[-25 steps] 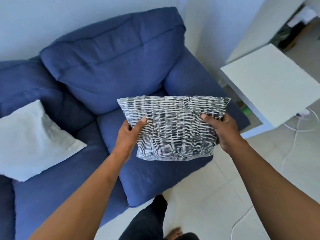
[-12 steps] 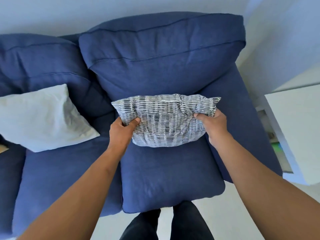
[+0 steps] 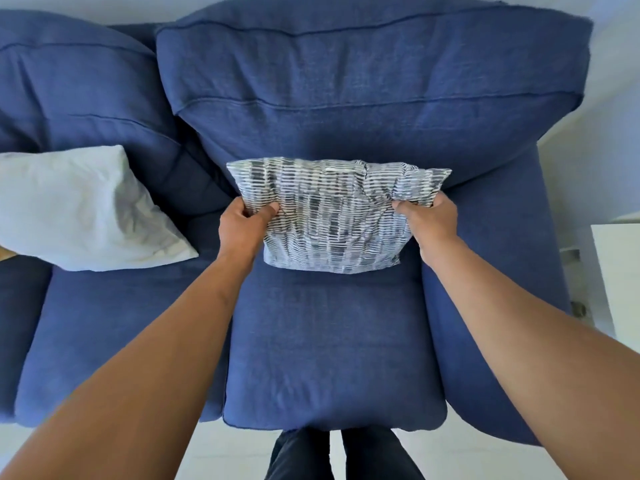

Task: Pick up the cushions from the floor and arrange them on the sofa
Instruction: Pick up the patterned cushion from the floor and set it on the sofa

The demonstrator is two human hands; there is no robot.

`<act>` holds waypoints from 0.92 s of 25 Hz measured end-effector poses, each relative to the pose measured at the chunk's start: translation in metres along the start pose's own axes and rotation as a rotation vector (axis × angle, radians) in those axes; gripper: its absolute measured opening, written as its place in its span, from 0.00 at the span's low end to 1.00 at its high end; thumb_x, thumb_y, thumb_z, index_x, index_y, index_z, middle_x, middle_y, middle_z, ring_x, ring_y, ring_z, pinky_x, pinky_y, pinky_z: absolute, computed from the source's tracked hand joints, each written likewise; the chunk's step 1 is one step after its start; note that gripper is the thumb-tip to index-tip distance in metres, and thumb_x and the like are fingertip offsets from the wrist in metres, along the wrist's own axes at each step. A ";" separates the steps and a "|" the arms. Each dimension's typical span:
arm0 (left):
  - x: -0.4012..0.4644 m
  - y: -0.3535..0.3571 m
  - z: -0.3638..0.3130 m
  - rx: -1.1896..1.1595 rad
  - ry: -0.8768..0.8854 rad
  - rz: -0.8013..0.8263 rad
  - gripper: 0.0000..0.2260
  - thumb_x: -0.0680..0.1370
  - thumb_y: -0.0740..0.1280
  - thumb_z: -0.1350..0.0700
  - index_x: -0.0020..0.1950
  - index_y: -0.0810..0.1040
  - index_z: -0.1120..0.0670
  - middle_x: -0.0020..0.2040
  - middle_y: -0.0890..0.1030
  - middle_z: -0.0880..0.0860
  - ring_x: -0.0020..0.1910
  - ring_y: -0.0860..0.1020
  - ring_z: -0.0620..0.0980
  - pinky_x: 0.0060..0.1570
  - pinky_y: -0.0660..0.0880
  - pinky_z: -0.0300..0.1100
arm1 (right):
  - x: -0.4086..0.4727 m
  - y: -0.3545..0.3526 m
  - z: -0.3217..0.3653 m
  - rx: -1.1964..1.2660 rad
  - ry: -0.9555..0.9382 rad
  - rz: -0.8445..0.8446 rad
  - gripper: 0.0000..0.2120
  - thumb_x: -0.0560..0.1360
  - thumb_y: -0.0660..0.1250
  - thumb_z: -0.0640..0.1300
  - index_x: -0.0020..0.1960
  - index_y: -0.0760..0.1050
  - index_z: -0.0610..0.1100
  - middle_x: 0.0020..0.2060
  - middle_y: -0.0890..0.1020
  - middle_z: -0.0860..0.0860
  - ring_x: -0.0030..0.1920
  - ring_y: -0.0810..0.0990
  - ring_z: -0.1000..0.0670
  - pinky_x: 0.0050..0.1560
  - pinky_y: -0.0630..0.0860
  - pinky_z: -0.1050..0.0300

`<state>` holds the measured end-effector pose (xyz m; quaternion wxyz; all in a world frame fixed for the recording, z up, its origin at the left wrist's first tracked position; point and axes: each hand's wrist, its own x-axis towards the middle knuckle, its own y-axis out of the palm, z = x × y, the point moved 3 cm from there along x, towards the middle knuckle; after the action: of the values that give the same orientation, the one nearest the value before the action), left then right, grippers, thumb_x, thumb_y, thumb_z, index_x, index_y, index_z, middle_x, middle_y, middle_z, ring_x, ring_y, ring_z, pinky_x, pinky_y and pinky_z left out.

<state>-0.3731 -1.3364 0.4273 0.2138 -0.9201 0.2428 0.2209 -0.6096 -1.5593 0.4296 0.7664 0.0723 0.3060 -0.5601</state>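
A grey-and-white patterned cushion (image 3: 332, 216) stands against the back cushion of the blue sofa (image 3: 332, 348), over the right seat. My left hand (image 3: 242, 230) grips its left edge and my right hand (image 3: 429, 223) grips its right edge, bunching the fabric. Its lower edge is at the seat; whether it rests there I cannot tell. A plain white cushion (image 3: 79, 209) leans on the sofa's left seat, clear of both hands.
The sofa's right armrest (image 3: 498, 306) runs beside my right arm. A white side table (image 3: 620, 271) stands at the right edge. My dark trouser legs (image 3: 339, 455) are against the sofa front on the pale floor.
Both hands carried the patterned cushion forward from in front of the sofa to the back of the right seat. I stepped closer, so the sofa fills the view.
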 end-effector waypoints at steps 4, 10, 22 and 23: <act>0.034 0.006 0.004 0.062 -0.076 0.006 0.08 0.79 0.76 0.53 0.51 0.79 0.54 0.56 0.86 0.62 0.52 0.86 0.60 0.57 0.84 0.65 | 0.028 0.012 0.006 -0.130 0.087 -0.014 0.11 0.77 0.77 0.42 0.57 0.79 0.43 0.42 0.80 0.51 0.44 0.78 0.50 0.45 0.78 0.50; 0.049 0.011 -0.019 -0.069 -0.154 0.018 0.13 0.81 0.73 0.59 0.63 0.76 0.56 0.65 0.84 0.61 0.62 0.85 0.62 0.57 0.85 0.63 | 0.036 0.030 0.040 0.094 0.189 -0.042 0.23 0.74 0.80 0.50 0.61 0.74 0.41 0.48 0.81 0.51 0.48 0.80 0.54 0.60 0.82 0.35; 0.040 0.004 -0.027 -0.038 -0.115 0.066 0.11 0.82 0.72 0.53 0.62 0.76 0.53 0.64 0.85 0.56 0.61 0.85 0.56 0.58 0.84 0.59 | 0.031 0.009 0.037 0.070 -0.001 -0.031 0.05 0.80 0.73 0.44 0.53 0.78 0.45 0.52 0.83 0.48 0.41 0.80 0.56 0.42 0.78 0.57; 0.038 0.005 -0.026 -0.012 -0.143 0.072 0.13 0.83 0.72 0.52 0.65 0.75 0.54 0.66 0.84 0.56 0.63 0.84 0.56 0.59 0.83 0.59 | 0.029 0.010 0.033 0.025 0.046 -0.011 0.09 0.81 0.73 0.47 0.58 0.78 0.44 0.53 0.82 0.50 0.41 0.78 0.58 0.45 0.78 0.56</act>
<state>-0.3377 -1.3665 0.4272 0.2169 -0.8939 0.2583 0.2952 -0.5826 -1.5940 0.4376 0.7552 0.0929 0.3169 -0.5663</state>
